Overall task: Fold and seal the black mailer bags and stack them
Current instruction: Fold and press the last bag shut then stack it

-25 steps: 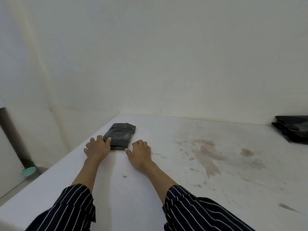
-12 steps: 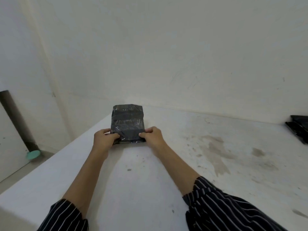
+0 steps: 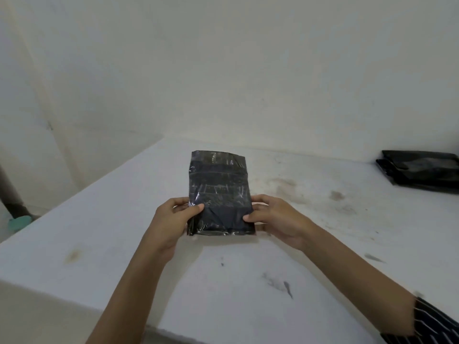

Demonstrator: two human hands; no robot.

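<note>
Stained open tabletop (image 3: 330, 234) runs between the black mailer bag (image 3: 218, 189), gripped at its near corners by the left hand (image 3: 171, 219) and right hand (image 3: 275, 219), and the stack of black bags (image 3: 419, 170) at far right, well apart from both. The wall (image 3: 248, 83) closes the far edge behind bag and stack; a dark pipe (image 3: 11, 192) stands beyond the table's left edge. Both forearms (image 3: 347, 266) cross the near strip, with bare surface between them.
</note>
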